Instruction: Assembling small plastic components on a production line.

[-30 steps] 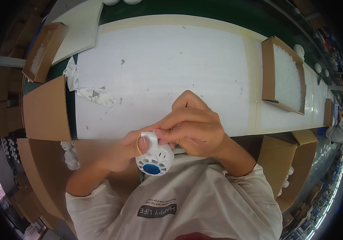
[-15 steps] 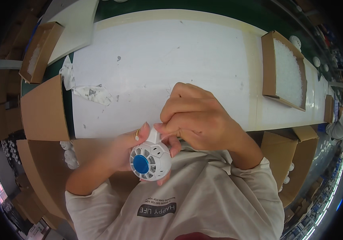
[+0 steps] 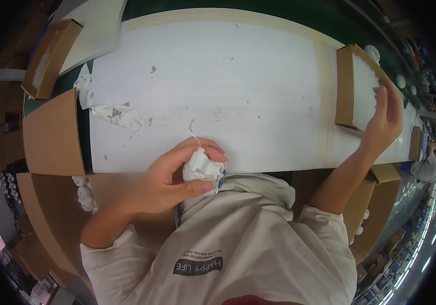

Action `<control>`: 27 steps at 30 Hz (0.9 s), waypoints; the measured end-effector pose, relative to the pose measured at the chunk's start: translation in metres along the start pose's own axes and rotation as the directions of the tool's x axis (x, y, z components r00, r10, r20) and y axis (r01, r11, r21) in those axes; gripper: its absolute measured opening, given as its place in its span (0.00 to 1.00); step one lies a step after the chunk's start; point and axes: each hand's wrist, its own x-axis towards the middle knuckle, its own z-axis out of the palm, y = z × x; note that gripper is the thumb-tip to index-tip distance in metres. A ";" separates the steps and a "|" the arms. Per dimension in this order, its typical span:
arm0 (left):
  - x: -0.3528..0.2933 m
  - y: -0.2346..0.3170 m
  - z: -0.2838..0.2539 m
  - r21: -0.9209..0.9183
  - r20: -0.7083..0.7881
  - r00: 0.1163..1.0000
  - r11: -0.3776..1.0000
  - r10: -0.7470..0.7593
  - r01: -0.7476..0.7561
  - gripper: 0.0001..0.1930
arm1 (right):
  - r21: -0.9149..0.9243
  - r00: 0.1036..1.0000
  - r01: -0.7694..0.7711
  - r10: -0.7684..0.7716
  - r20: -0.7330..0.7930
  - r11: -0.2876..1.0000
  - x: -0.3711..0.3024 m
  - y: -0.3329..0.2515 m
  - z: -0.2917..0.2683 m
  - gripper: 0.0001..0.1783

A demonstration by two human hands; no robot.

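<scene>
In my left hand [image 3: 172, 178] is a small round white vented housing [image 3: 201, 165], gripped between thumb and fingers near the table's front edge. Its open side faces up, and a thin pale wire sticks out of it toward the table. A bit of the blue disc shows at its right edge; most of that face is hidden. My right hand [image 3: 386, 114] reaches over a shallow cardboard box [image 3: 346, 87] at the right, thumb and fingers apart. Inside the box lie many small translucent white pieces [image 3: 364, 94]; the fingertips are at their far right part.
White sheeting [image 3: 218, 76] covers the table, with crumpled white scraps [image 3: 116, 116] at left. Another shallow box [image 3: 50, 61] stands far left. Large open cartons [image 3: 52, 203] flank me, holding white round parts [image 3: 85, 195]. More white parts [image 3: 372, 52] sit behind the right box.
My right hand has left the housing and moved far right to the box of small pieces. The left hand has turned the housing, so the blue face no longer points at me.
</scene>
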 end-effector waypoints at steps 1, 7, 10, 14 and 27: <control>0.000 -0.001 -0.002 -0.014 -0.030 0.999 1.000 0.027 -0.027 0.19 | -0.150 0.999 -0.035 0.035 0.000 0.988 0.017 0.032 -0.013 0.17; -0.001 0.000 -0.011 -0.022 -0.104 0.993 0.998 0.053 -0.055 0.16 | -0.615 0.848 -0.002 0.328 0.417 0.789 0.038 0.079 -0.024 0.13; -0.002 -0.001 -0.013 0.161 -0.134 0.983 0.981 0.129 -0.107 0.14 | -0.580 0.890 0.010 0.257 0.377 0.815 0.033 0.076 -0.025 0.12; -0.001 -0.004 -0.010 0.332 -0.182 0.955 0.929 0.235 -0.165 0.22 | -0.489 0.944 0.015 0.149 0.294 0.872 0.026 0.073 -0.030 0.12; -0.002 -0.011 -0.016 0.399 -0.214 0.931 0.897 0.294 -0.192 0.14 | -0.443 0.883 0.241 -0.005 0.469 0.864 0.028 0.063 -0.007 0.13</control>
